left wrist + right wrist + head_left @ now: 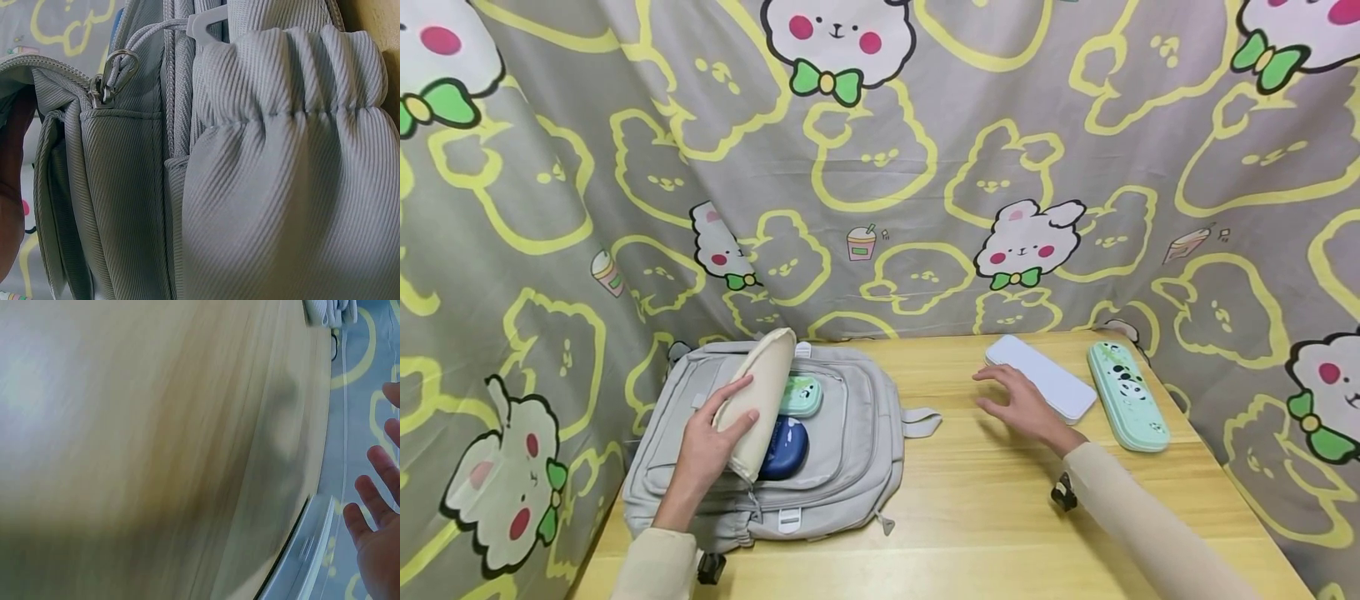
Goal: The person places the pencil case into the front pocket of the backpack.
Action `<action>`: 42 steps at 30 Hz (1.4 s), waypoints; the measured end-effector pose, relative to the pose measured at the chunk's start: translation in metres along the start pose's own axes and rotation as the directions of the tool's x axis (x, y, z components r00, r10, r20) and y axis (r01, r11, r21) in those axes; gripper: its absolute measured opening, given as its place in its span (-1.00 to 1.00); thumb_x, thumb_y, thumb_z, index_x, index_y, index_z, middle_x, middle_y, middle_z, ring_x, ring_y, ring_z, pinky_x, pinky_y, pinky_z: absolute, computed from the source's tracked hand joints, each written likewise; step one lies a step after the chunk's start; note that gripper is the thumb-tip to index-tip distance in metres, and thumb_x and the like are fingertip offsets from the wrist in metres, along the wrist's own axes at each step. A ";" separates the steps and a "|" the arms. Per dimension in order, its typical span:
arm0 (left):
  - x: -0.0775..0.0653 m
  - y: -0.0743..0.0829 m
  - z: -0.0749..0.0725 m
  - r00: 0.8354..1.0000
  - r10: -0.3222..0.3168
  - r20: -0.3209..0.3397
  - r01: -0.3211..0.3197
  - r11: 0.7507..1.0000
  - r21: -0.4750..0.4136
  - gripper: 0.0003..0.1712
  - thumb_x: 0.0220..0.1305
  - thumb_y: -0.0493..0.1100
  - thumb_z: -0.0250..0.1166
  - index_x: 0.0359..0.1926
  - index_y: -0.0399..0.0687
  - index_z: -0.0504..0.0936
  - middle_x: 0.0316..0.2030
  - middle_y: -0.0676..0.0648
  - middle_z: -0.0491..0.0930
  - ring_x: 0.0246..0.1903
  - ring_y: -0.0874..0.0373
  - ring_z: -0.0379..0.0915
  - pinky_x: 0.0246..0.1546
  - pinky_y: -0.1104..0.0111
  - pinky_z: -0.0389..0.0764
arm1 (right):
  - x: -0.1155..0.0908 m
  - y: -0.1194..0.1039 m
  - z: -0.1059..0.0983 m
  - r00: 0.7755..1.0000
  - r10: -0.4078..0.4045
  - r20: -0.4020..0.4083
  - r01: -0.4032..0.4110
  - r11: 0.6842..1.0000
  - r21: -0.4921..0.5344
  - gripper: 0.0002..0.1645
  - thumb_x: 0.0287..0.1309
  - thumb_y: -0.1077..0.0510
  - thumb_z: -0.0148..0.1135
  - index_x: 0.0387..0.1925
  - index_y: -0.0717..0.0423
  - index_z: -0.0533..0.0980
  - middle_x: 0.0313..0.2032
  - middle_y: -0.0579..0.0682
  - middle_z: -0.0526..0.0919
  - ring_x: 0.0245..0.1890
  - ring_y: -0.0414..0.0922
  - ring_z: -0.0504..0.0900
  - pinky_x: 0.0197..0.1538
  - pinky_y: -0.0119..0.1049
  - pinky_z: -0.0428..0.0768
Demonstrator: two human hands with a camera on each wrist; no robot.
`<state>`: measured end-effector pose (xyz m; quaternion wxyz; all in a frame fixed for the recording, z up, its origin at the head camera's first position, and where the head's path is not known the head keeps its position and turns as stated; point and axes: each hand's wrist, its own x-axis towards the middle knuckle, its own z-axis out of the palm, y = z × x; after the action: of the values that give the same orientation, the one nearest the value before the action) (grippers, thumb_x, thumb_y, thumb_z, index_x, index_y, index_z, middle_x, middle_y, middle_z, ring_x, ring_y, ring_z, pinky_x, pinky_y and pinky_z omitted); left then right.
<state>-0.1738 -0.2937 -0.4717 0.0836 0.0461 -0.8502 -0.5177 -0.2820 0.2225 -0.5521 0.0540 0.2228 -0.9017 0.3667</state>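
A light grey backpack (865,400) lies flat at the left of the table. My left hand (703,437) pinches its front pocket flap (771,375) and holds it raised, cream lining showing. Inside the pocket sit a small mint green case (805,396) and a navy blue rounded case (788,448), both partly hidden by the flap. In the left wrist view, the zipper pull (119,72) hangs at the pocket's corner. My right hand (1022,408), fingers spread and holding nothing, hovers beside a pale lavender flat case (1060,383). That case's edge (303,550) shows below the fingers (378,509) in the right wrist view.
A mint green pencil case with pandas (1127,396) lies at the table's right edge. One backpack strap (921,422) sticks out onto the wooden table (955,517). A patterned grey curtain (880,167) hangs behind and along both sides.
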 end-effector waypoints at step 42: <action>0.002 -0.003 0.000 1.000 0.000 0.004 0.000 1.000 -0.012 -0.36 0.51 -0.05 0.45 0.54 0.21 0.55 0.64 -0.09 0.33 0.60 -0.08 0.20 0.10 0.67 0.36 | -0.048 0.067 -0.059 0.970 0.190 -0.151 -0.211 0.968 -0.133 -0.18 0.26 -0.03 0.57 0.43 0.24 0.50 0.50 0.48 0.31 0.46 0.53 0.25 0.41 0.55 0.19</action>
<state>-0.1753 -0.2950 -0.4739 0.0823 0.0446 -0.8472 -0.5230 -0.2724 0.3230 -0.5646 0.0948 0.1000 -0.9385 0.3166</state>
